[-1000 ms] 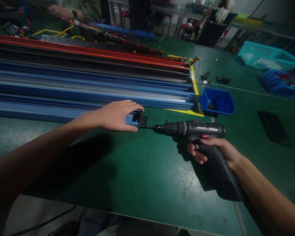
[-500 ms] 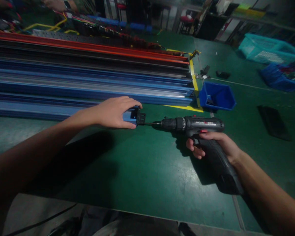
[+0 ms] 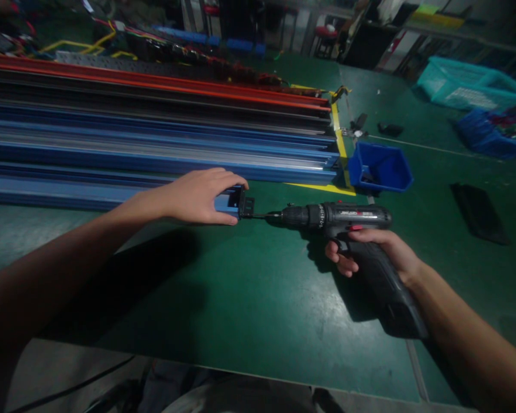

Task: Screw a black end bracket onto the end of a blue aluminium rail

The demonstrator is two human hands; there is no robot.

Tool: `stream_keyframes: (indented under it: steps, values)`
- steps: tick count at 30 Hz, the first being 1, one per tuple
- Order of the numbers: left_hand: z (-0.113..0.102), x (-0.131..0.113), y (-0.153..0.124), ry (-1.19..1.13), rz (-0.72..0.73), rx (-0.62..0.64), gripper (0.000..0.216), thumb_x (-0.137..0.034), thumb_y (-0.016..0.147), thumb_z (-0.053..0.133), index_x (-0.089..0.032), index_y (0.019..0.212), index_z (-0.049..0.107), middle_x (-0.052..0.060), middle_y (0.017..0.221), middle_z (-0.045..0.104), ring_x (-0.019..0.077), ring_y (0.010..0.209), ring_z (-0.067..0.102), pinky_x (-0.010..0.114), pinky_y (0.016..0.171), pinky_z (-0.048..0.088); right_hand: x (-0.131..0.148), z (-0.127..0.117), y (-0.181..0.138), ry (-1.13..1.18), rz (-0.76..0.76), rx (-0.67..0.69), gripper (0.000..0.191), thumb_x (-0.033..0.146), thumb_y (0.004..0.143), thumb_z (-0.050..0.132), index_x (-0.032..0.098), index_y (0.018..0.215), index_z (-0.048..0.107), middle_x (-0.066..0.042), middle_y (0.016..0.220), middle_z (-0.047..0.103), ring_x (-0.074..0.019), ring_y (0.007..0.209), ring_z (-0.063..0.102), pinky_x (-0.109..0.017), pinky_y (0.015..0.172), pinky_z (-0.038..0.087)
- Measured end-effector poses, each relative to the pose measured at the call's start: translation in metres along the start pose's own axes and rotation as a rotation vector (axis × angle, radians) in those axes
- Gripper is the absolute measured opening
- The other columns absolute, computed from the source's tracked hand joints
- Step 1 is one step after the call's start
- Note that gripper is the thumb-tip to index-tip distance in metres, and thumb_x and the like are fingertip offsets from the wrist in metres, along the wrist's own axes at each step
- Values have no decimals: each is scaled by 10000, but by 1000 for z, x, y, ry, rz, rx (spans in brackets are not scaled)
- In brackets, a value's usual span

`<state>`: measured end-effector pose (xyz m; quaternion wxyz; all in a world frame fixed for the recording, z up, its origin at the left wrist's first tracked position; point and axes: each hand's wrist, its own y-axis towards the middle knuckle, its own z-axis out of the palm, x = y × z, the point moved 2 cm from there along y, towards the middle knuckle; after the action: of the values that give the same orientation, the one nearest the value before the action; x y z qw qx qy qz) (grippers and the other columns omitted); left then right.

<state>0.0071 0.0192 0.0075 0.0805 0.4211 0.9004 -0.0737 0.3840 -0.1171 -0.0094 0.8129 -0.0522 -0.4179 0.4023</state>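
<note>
My left hand [image 3: 198, 196] grips the right end of the nearest blue rail [image 3: 69, 194] lying on the green table, fingers wrapped over its top. A small black end bracket [image 3: 246, 206] sits on that rail end. My right hand [image 3: 372, 250] holds a black cordless drill [image 3: 348, 221] by its handle, lying level and pointing left. The drill's bit touches the black bracket.
Several long blue, grey and orange rails [image 3: 155, 132] lie stacked behind the near one. A small blue bin [image 3: 380, 169] stands at their right end beside yellow tape. A flat black pad [image 3: 479, 213], a teal basket [image 3: 464, 89] and another blue bin [image 3: 494, 137] lie to the right.
The drill has moved left, so its bit now meets the bracket. The view shifted slightly; another person's arm at the top left is out of sight now.
</note>
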Motion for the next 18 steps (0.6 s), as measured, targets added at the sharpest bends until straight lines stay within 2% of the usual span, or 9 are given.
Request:
stream_keyframes:
  steps: [9, 18]
  values:
    - [1, 1, 0, -11, 5, -9, 853, -784, 896, 657, -248, 1553, 566, 124, 1513, 657, 341, 1335, 625, 437, 1161, 470, 0, -2, 0, -5, 39, -16, 308, 346, 975, 761, 59, 1082, 788, -144, 993, 781, -149, 711, 686, -287, 744, 638]
    - [-1, -1, 1, 3, 1, 9, 847, -774, 900, 651, -235, 1548, 561, 126, 1517, 650, 334, 1338, 623, 423, 1164, 465, -1, -6, 0, 2, 24, -18, 276, 342, 1008, 729, 100, 1140, 751, -135, 1014, 789, -157, 708, 694, -306, 732, 648]
